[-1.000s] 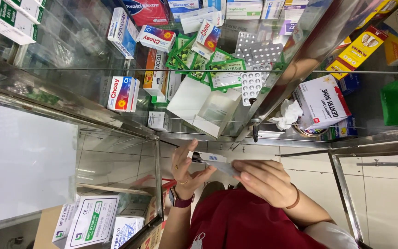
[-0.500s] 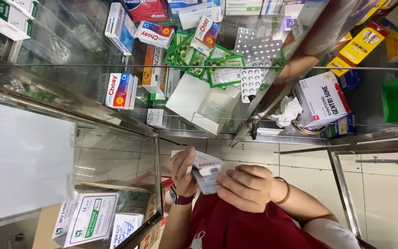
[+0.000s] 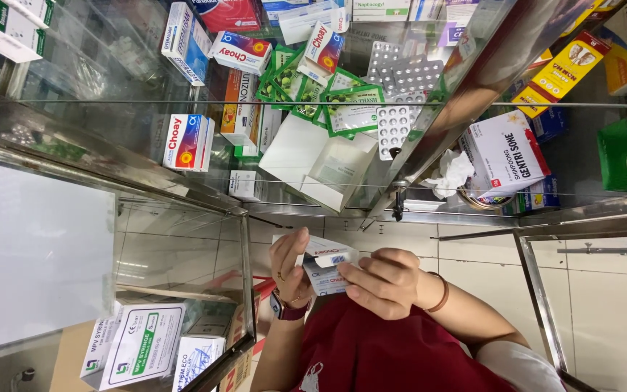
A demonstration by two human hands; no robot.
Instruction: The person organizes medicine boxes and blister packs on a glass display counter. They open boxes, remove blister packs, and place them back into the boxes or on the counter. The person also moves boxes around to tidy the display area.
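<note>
A small white medicine carton (image 3: 326, 263) with red and blue print sits between both hands, held up in front of the person's dark red shirt (image 3: 393, 356) and just below the edge of the glass display cabinet (image 3: 205, 199). One end flap of the carton stands open. The left hand (image 3: 289, 267) grips it from the side, fingers curled around the carton and thumb pressed on its face; a dark watch (image 3: 288, 311) circles that wrist. The right hand (image 3: 380, 282) closes on the other end, fingers bent together over the carton, a thin brown band (image 3: 442, 292) on the wrist. Inside the cabinet lie silver blister packs (image 3: 400, 94), green sachets (image 3: 328, 98) and a white and red box (image 3: 188, 141). Lower down, white syringe boxes (image 3: 136, 352) sit stacked on a shelf.
</note>
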